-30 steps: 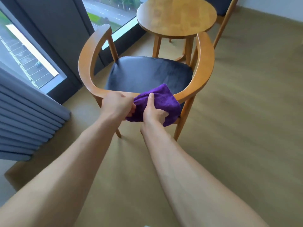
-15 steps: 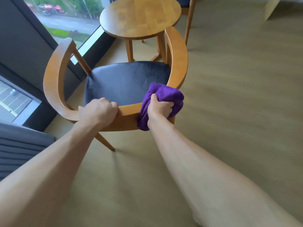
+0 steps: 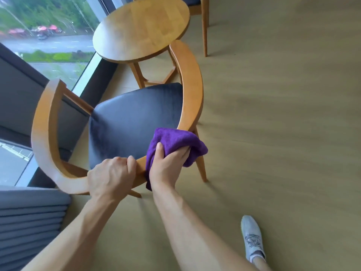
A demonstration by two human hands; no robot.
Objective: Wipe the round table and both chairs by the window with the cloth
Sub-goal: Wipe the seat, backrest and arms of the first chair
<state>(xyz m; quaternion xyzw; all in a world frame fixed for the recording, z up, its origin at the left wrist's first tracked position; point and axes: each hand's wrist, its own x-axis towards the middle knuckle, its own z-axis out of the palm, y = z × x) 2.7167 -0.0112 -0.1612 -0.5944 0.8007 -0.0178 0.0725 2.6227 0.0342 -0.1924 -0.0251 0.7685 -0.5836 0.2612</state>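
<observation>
We gripped the near chair (image 3: 192,90) backrest with our left hand (image 3: 111,178); just right of it, our right hand (image 3: 166,170) clutched the purple cloth (image 3: 174,143) against the rail. Beyond stood the round table (image 3: 140,30), then the second chair (image 3: 204,22).

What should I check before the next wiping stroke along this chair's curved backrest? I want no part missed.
1. Purple cloth in the right hand's grip: ok.
2. Cloth touching the backrest rail: ok, it wraps the rail at its right bend.
3. Left hand steadying the rail: ok, fingers curled over it.
4. Rail ahead toward the round table free of things: ok.
5. All chair legs on the floor: cannot tell.
6. Table and far chair already wiped: cannot tell.
</observation>
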